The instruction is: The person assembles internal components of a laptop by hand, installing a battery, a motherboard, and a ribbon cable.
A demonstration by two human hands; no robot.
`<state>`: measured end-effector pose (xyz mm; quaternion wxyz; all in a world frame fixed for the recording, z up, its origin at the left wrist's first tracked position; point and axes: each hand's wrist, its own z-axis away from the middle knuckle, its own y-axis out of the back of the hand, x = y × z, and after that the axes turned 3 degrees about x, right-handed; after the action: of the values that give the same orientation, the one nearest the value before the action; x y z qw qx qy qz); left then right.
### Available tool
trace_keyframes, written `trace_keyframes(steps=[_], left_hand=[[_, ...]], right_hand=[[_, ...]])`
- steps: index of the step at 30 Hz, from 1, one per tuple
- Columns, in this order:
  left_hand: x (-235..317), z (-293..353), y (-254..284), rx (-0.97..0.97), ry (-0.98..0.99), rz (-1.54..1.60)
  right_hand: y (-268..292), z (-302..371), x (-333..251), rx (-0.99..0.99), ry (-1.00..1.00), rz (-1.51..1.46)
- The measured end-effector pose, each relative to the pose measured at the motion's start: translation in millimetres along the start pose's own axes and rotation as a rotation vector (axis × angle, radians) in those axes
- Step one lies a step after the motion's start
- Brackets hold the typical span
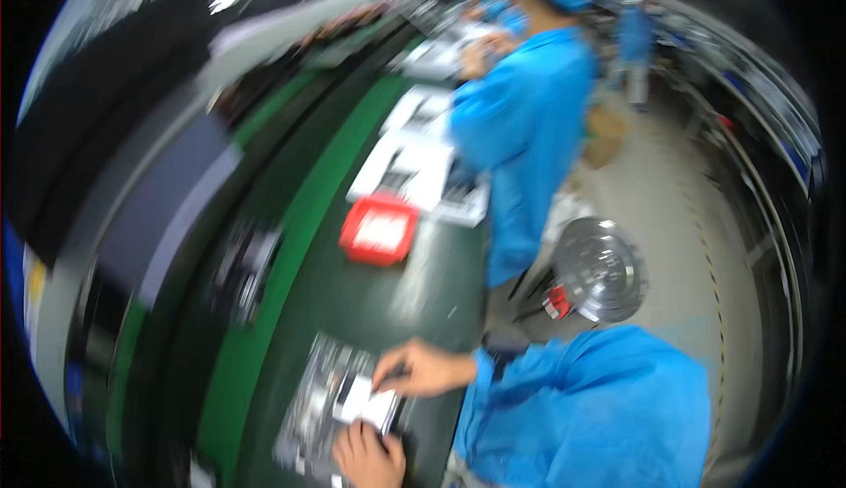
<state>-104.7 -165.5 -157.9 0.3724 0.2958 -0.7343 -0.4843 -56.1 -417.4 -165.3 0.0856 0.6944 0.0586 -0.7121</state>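
tabletop dark green | blurry grey pack on it | red bin farther along | right hand, left hand: fingers at white piece, grip can't tell (blur) | piece: at pack's right side, between hands

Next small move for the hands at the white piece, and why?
Probably steady the white piece with the left hand, then nudge it lightly with the right hand: they sit at its near and far edges, and blur hides whether either has a firm grip.
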Motion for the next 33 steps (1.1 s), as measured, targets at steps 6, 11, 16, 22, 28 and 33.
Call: trace_keyframes(steps=[6,11,16,22,28,33], left_hand=[[34.9,-122.3,-106.5,0.196,-0.382,0.335],[60.1,-85.8,-143.1,0.196,-0.309,0.417],[43.6,133.4,-51.9,-0.014,0.195,0.216],[64.3,129.8,-42.0,0.102,0.369,0.122],[53.4,151.8,-58.2,0.196,0.340,0.122],[50.5,145.3,-62.5,0.196,0.328,0.127]], right_hand=[[-21.2,51.4,57.4,-0.086,-0.085,-0.333],[-49.2,74.3,61.0,-0.273,-0.176,-0.342],[-37.2,66.3,30.4,-0.114,-0.158,0.209],[-63.9,66.8,44.1,-0.069,-0.147,0.178],[-99.9,72.6,47.0,-0.131,-0.043,0.286],[-109.2,70.4,49.7,-0.191,0.002,0.313]])
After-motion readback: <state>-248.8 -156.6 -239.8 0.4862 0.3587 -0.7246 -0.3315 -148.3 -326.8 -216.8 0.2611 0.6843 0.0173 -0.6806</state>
